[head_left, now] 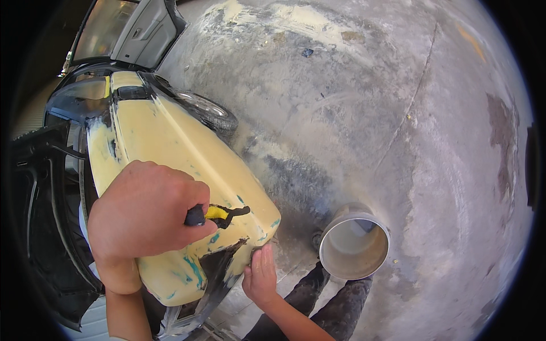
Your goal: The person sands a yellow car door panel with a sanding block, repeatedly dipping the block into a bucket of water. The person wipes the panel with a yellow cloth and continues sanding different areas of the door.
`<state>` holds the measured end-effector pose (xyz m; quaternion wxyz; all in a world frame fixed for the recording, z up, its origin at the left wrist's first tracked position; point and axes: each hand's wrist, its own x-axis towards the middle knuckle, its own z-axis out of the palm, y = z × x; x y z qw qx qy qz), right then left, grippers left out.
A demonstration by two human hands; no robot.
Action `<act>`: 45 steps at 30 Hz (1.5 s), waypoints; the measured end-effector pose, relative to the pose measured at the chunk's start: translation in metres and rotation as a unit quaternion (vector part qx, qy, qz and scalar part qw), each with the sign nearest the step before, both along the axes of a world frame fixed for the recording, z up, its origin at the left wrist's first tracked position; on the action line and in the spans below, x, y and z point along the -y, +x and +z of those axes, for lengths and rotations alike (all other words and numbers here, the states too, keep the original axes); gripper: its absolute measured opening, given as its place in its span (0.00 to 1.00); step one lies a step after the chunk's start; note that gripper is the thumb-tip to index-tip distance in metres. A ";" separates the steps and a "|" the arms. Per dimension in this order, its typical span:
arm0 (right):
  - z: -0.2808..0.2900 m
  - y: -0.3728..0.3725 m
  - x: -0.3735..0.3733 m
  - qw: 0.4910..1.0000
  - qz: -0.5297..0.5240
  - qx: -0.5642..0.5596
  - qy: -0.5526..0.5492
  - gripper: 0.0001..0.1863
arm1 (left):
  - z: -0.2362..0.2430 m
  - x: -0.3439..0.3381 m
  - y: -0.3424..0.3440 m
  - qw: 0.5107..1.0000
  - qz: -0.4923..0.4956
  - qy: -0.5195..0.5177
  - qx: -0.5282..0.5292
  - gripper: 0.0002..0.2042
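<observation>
My left hand (151,210) is closed around a hand tool (217,212) with a black and yellow grip. The tool's working end is hidden, so I cannot tell its exact kind. It is over the corner of a car fender (187,136) coated in pale yellow filler with teal and dark patches showing through. My right hand (263,275) lies with its fingers stretched out against the fender's lower front edge, beside a dark opening (222,266). No object shows in that hand.
A metal bucket (327,250) with cloudy liquid stands on the stained concrete floor (364,113), in front of my legs (341,307). The car's wheel (210,111) and open door (145,34) are farther off. A black panel (40,210) rises at left.
</observation>
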<state>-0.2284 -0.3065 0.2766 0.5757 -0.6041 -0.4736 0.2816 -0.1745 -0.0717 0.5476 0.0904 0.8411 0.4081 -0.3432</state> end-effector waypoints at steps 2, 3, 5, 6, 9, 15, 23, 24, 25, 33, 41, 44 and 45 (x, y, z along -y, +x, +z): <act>-0.004 -0.017 0.004 0.998 -0.024 -0.040 -0.036 0.29 | -0.001 0.002 -0.001 1.000 -0.002 -0.002 0.001 0.12; -0.007 -0.022 0.002 0.998 -0.052 -0.024 0.003 0.29 | -0.001 0.003 -0.001 1.000 0.004 -0.003 0.002 0.12; -0.007 -0.029 -0.002 0.996 -0.068 -0.046 -0.035 0.29 | 0.000 0.006 -0.002 1.000 0.005 0.000 0.013 0.12; -0.008 -0.030 -0.006 0.995 -0.056 -0.044 -0.074 0.29 | 0.001 0.007 -0.003 1.000 0.002 0.007 0.025 0.12; 0.000 -0.023 -0.012 0.993 -0.027 -0.068 -0.094 0.28 | 0.004 0.014 -0.006 0.999 0.006 0.007 0.046 0.11; 0.000 0.017 -0.036 0.991 -0.059 -0.117 -0.026 0.25 | 0.001 0.022 -0.005 0.998 -0.011 0.002 0.057 0.11; -0.026 0.041 -0.046 0.946 -0.001 -0.296 -0.134 0.22 | 0.001 0.025 0.004 0.999 0.011 0.003 0.031 0.11; -0.030 0.042 -0.048 0.977 -0.003 -0.206 -0.046 0.22 | 0.000 0.026 0.004 0.999 0.009 0.001 0.033 0.11; -0.029 0.041 -0.046 0.985 0.014 -0.170 0.010 0.21 | 0.000 0.026 0.005 0.999 0.011 -0.004 0.032 0.11; -0.037 0.043 -0.050 0.900 -0.025 -0.420 -0.115 0.20 | -0.001 0.020 0.006 0.999 0.025 -0.008 0.042 0.10; -0.062 0.037 -0.053 0.809 0.014 -0.537 -0.238 0.23 | -0.003 0.013 0.004 0.999 0.028 -0.003 0.042 0.10; -0.058 0.032 -0.050 0.823 -0.009 -0.519 -0.229 0.23 | -0.003 0.010 0.001 0.999 0.022 -0.019 0.042 0.10; -0.052 0.030 -0.049 0.931 -0.026 -0.344 -0.118 0.23 | -0.002 0.009 0.000 0.999 0.020 -0.021 0.042 0.10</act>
